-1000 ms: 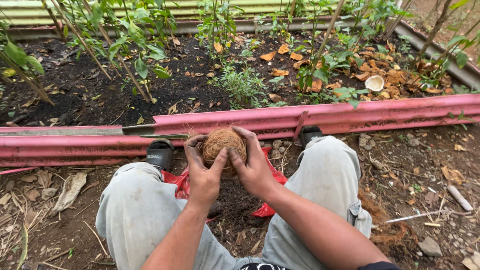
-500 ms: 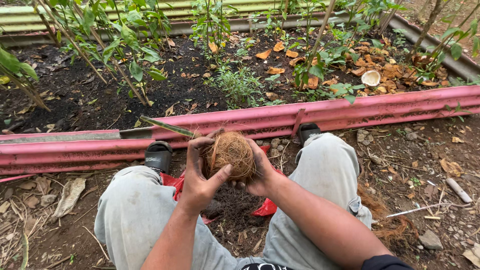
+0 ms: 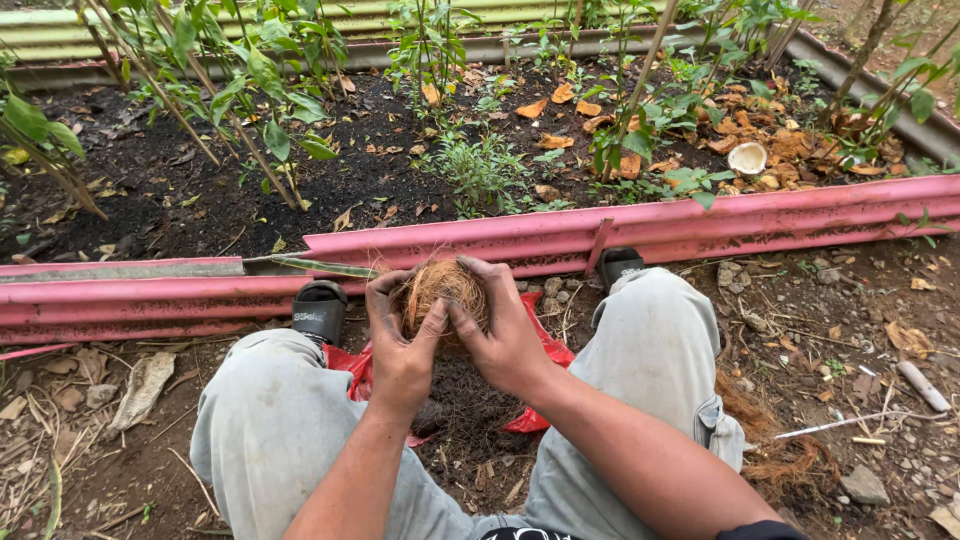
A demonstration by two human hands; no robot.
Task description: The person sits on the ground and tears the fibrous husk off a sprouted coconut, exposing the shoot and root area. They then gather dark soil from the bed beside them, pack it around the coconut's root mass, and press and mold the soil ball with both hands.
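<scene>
A brown fibrous coconut husk clump [image 3: 438, 287] is held between both hands above my lap. My left hand [image 3: 398, 345] grips its left side, thumb pressed into the fibres. My right hand [image 3: 505, 335] wraps its right side with the fingers over the top. Below the hands, a red plastic sheet [image 3: 535, 375] lies on the ground between my grey-trousered knees, with dark crumbled fibre [image 3: 465, 415] piled on it. Black sandals [image 3: 320, 310] show at my feet against the pink edging.
A pink metal border [image 3: 700, 225] runs across in front of a raised bed of dark soil [image 3: 150, 190] with green plants [image 3: 250, 70] and dry leaves. A half coconut shell [image 3: 747, 158] lies in the bed. Loose husk fibre [image 3: 770, 440], stones and sticks lie at right.
Both hands have turned and worked the husk clump slightly; the right fingers now lie over its top. The view has shifted a little.
</scene>
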